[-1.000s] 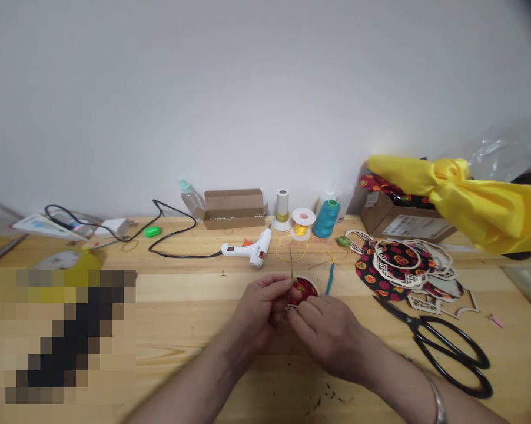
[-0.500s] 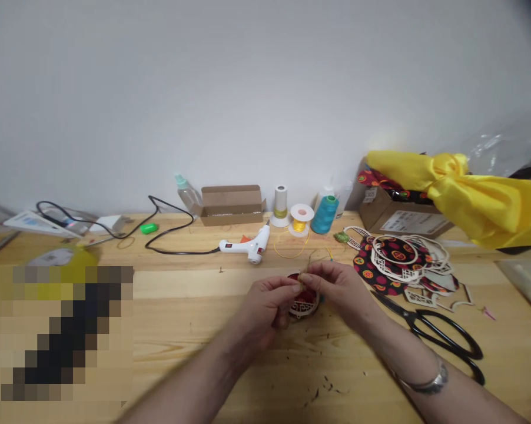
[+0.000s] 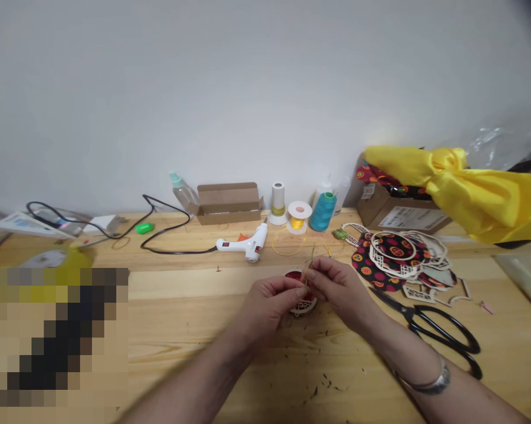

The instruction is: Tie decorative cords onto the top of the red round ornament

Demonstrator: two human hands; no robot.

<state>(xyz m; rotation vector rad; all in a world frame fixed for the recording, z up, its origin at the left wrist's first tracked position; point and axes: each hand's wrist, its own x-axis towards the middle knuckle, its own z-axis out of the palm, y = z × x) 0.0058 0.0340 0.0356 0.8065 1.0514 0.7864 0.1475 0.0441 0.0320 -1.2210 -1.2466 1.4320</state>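
Note:
Both of my hands meet over a small round ornament [image 3: 304, 305], which has a pale cut-out lattice rim and a dark red middle. My left hand [image 3: 276, 300] is closed, thumb and forefinger pinching a thin cord [image 3: 305, 278]. Close against it, my right hand [image 3: 334, 285] also pinches the cord, and a loose end sticks up above the fingers. The ornament lies just below and behind the fingertips, partly covered by them. Whether the cord is fastened to it is hidden. A silver bracelet circles my right wrist.
Black-handled scissors [image 3: 442, 333] lie beside my right forearm. Patterned fabric and lattice frames [image 3: 398, 259] are piled behind them. A glue gun [image 3: 243, 244], a yellow cord spool [image 3: 299, 217], a teal thread cone [image 3: 323, 212] and an open cardboard box [image 3: 230, 212] stand along the wall. Yellow cloth [image 3: 481, 194] hangs at right.
My fingers have shifted slightly along the cord, and its loose end now stands more upright. The whole view has moved a little; the objects on the table stay put.

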